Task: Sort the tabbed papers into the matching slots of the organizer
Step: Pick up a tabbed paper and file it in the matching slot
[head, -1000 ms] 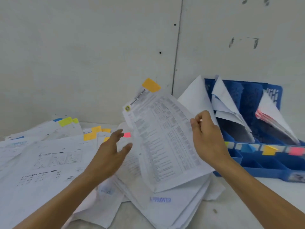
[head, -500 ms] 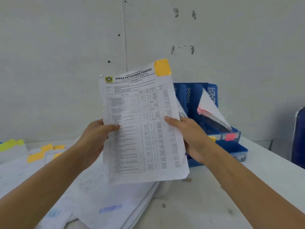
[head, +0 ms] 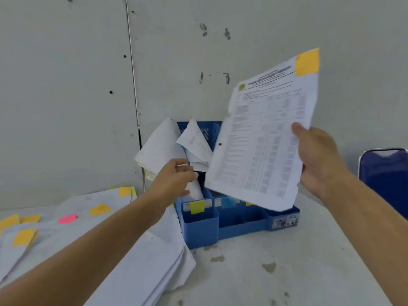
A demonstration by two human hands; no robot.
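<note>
Against a grey wall (head: 66, 85), at the far side of a white table (head: 276, 272), a blue organizer (head: 199, 228) stood near the middle of the view. Its front carried coloured labels: a yellow-green label (head: 197, 206) at the left, a blue label (head: 228, 203) beside it toward three o'clock, and a sliver of an orange label (head: 249, 203) further along, mostly hidden. White filed papers (head: 159, 149) leaned out of its rear slots toward ten o'clock. The person's right hand (head: 318, 160), at two o'clock from the organizer, pinched the right edge of a printed sheet (head: 260, 146), thumb on its face, and held it tilted in the air above the organizer's right part. An orange tab (head: 306, 61) sat at the sheet's top right corner. The left hand (head: 174, 175) reached into the organizer's left rear slot, fingers touching the curled papers there; blur left it unclear whether it gripped them. At eight o'clock from the organizer lay loose papers (head: 136, 272) spread on the table, some bearing orange flags (head: 99, 209) and one a pink flag (head: 67, 218). A dark blue chair back (head: 384, 173) showed at the three o'clock edge.
</note>
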